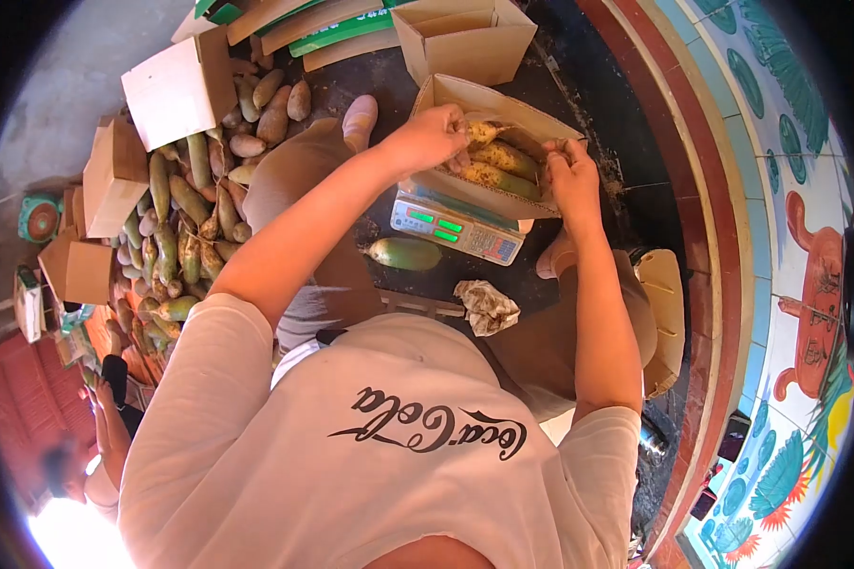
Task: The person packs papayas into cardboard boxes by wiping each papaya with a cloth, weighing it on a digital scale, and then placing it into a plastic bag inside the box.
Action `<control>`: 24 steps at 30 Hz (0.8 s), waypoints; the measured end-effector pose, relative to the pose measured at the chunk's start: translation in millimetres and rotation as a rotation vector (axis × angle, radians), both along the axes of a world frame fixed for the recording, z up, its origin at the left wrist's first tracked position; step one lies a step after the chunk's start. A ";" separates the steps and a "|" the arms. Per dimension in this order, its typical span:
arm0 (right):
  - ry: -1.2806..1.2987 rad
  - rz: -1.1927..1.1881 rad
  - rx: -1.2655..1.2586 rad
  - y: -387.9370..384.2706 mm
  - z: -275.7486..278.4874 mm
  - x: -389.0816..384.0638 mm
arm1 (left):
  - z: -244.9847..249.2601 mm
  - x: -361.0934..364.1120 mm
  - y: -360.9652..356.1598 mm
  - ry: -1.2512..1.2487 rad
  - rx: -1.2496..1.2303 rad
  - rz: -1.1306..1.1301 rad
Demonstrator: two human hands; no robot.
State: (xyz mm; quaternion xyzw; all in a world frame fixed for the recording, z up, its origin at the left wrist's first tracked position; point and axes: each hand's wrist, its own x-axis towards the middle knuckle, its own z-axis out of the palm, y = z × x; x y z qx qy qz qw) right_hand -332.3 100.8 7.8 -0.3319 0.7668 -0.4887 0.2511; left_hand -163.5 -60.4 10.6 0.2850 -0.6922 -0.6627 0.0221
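An open cardboard box (pixel 531 116) sits on a digital scale (pixel 455 232) with green lit digits. Inside lie several long, mud-specked, yellow-green root vegetables (pixel 503 159) that look like radishes. My left hand (pixel 432 142) is at the box's left end, fingers curled over the rim; their tips are partly hidden. At the right end, my right hand (pixel 571 178) pinches the box's edge between thumb and fingers. A single green radish (pixel 405 253) lies on the floor left of the scale, and a crumpled, dirty cloth or paper (pixel 486 308) is in front of it.
A large heap of similar roots (pixel 190 213) spreads on the left, with cardboard boxes (pixel 178 90) on it. Another open box (pixel 465 43) stands behind mine. A raised tiled edge (pixel 678 142) curves along the right. Another person's arm (pixel 112 427) shows at lower left.
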 end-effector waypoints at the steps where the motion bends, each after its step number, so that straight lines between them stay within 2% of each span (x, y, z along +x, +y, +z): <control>1: 0.057 -0.010 0.109 3.7 4.1 -2.3 | 0.6 1.5 -1.5 -0.002 -0.093 -0.002; 2: 0.114 -0.011 0.144 6.7 7.5 -3.3 | 0.7 4.3 -1.7 -0.004 -0.185 -0.004; 4: 0.225 -0.017 0.216 13.3 23.4 0.5 | 19.4 14.1 -3.1 -0.100 -0.524 -0.056; 5: 0.418 -0.032 0.265 18.1 27.9 1.2 | 28.1 18.9 -3.7 -0.146 -0.693 -0.082; 7: 0.806 -0.063 0.361 28.2 36.2 -1.2 | 33.7 25.1 -6.0 -0.248 -0.821 -0.009; 11: 0.875 -0.230 0.315 47.6 57.2 -11.9 | 52.7 36.4 -10.9 -0.297 -0.938 0.150; 17: 0.508 -0.306 0.200 72.3 70.8 -12.3 | 63.8 47.6 -17.3 -0.299 -0.930 0.289; 20: 0.323 -0.307 0.108 78.0 61.9 -12.5 | 43.0 52.2 -27.6 -0.215 -0.879 0.257; 23: 0.169 -0.304 0.046 78.0 51.7 -12.0 | 27.2 56.2 -31.4 -0.175 -0.730 0.149; 24: 0.121 -0.304 0.032 77.0 49.5 -11.4 | 26.8 56.6 -30.4 -0.197 -0.771 0.077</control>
